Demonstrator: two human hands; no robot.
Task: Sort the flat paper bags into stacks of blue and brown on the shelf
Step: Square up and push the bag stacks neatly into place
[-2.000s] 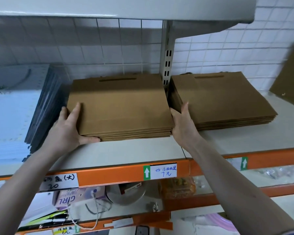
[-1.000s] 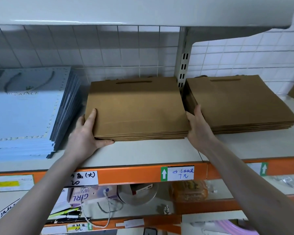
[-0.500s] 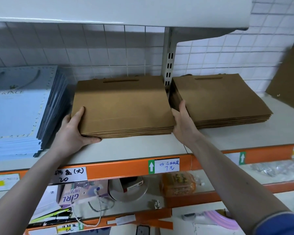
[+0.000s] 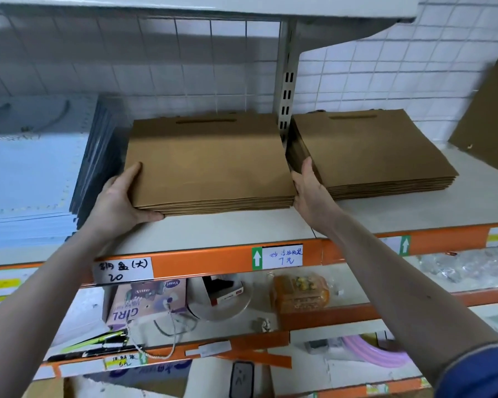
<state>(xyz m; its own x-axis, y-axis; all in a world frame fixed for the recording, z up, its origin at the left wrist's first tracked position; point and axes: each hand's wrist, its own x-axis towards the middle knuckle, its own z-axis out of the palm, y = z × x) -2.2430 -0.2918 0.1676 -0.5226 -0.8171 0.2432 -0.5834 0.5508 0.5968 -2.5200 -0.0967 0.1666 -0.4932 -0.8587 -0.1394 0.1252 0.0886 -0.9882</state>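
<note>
A stack of flat brown paper bags (image 4: 210, 165) lies on the pale shelf (image 4: 227, 228), just left of the upright post. My left hand (image 4: 118, 202) grips its front left corner, fingers on top and thumb along the front edge. My right hand (image 4: 308, 191) presses flat against the stack's right side, in the gap to a second brown stack (image 4: 371, 153). A stack of blue bags (image 4: 32, 173) lies at the far left.
A slotted metal post (image 4: 285, 90) stands between the two brown stacks. A brown bag (image 4: 492, 119) leans on the tiled wall at far right. An upper shelf (image 4: 202, 5) hangs overhead. Orange shelf rails (image 4: 202, 259) carry handwritten labels; lower shelves hold assorted goods.
Both hands stay on the middle brown stack in the same hold. The view has swung left and right; the stack sits about where it was on the shelf.
</note>
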